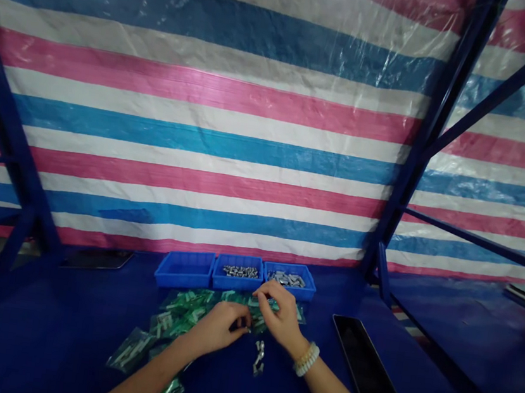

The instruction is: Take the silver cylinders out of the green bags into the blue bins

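My left hand [223, 327] is closed in a pinch at the table's middle, with a small shiny piece just showing at its fingertips. Beside it, my right hand [280, 313] is bent over the packets in front of the right bin, fingers curled together; whatever they hold is hidden. A few small silver metal parts [259, 357] lie on the blue table just below the hands. Clear and green plastic packets [184, 308] are heaped around and left of my left hand, some with pale strips inside.
Three blue bins stand in a row behind the hands: the left bin [185, 269] shows no parts, the middle bin [237, 283] holds small metal parts, and the right bin [311, 284] holds flat silver pieces. A dark tablet-like slab [370, 366] lies right; blue frame posts [406, 176] flank the table.
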`<state>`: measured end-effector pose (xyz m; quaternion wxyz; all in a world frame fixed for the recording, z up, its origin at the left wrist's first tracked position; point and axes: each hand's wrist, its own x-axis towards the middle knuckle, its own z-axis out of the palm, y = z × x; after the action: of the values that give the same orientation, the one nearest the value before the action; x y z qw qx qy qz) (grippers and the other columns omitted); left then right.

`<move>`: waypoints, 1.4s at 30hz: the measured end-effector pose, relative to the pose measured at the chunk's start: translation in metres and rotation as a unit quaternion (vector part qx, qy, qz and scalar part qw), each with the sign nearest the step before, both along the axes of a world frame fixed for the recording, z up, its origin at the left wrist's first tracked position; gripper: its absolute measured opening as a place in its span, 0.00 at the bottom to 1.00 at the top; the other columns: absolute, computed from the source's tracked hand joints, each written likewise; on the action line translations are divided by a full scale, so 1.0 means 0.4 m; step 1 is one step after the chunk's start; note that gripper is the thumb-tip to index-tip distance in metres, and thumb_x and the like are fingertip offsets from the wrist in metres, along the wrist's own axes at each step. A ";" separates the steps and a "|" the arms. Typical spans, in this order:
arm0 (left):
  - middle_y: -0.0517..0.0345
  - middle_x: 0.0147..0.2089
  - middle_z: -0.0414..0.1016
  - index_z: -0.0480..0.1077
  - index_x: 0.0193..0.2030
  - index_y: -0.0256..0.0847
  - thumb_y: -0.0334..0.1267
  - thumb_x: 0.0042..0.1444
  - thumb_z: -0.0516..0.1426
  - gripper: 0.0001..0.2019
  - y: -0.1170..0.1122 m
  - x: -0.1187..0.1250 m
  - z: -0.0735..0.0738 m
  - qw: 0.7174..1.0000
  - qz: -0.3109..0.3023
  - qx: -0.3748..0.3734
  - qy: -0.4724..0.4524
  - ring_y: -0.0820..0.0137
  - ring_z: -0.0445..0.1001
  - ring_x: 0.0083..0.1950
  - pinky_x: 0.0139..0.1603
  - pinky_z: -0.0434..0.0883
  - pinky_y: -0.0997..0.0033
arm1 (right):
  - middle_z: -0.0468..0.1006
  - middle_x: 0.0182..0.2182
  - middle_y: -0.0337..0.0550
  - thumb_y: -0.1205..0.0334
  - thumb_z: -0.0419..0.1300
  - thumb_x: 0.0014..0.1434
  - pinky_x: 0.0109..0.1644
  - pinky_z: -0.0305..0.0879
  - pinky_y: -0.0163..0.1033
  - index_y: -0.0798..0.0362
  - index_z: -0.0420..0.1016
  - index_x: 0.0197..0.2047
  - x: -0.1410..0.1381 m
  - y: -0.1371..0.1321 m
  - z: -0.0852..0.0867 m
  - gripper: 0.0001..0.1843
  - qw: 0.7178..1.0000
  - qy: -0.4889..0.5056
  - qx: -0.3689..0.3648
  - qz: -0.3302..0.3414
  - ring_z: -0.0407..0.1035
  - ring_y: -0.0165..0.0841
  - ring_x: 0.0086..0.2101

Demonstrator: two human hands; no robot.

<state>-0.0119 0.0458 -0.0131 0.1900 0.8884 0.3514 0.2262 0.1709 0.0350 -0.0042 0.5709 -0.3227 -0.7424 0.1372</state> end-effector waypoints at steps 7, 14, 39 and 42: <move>0.57 0.33 0.75 0.71 0.36 0.38 0.41 0.54 0.60 0.08 0.028 -0.026 0.021 0.926 0.106 -0.165 -0.323 0.67 0.75 0.36 0.40 0.71 0.69 | 0.76 0.40 0.45 0.73 0.53 0.60 0.44 0.69 0.43 0.49 0.68 0.56 -0.005 0.006 -0.018 0.22 0.995 -0.089 0.023 0.032 0.71 0.36 0.37; 0.58 0.34 0.75 0.72 0.36 0.39 0.44 0.52 0.63 0.11 0.011 -0.010 0.020 0.899 0.101 -0.226 -0.362 0.67 0.74 0.38 0.42 0.69 0.70 | 0.78 0.36 0.43 0.71 0.56 0.63 0.42 0.68 0.41 0.49 0.73 0.46 -0.006 0.009 -0.017 0.11 0.995 -0.069 0.048 0.051 0.71 0.35 0.37; 0.55 0.34 0.75 0.74 0.37 0.38 0.37 0.53 0.61 0.06 0.066 -0.027 0.100 0.943 0.104 0.014 -0.316 0.68 0.75 0.37 0.41 0.73 0.67 | 0.78 0.34 0.43 0.71 0.53 0.63 0.42 0.66 0.40 0.51 0.75 0.41 -0.011 -0.001 -0.009 0.10 0.995 -0.077 0.017 0.059 0.70 0.35 0.36; 0.55 0.34 0.75 0.74 0.40 0.38 0.35 0.53 0.60 0.08 0.131 -0.032 0.143 0.959 0.108 0.093 -0.245 0.67 0.74 0.35 0.40 0.73 0.65 | 0.78 0.33 0.43 0.71 0.53 0.63 0.43 0.66 0.41 0.51 0.76 0.41 -0.004 0.005 -0.010 0.11 0.997 -0.062 0.019 0.038 0.71 0.35 0.35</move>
<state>-0.0245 0.0982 0.0442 0.1616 0.7764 0.3649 0.4879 0.1691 0.0370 -0.0083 0.5243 -0.2914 -0.7904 0.1246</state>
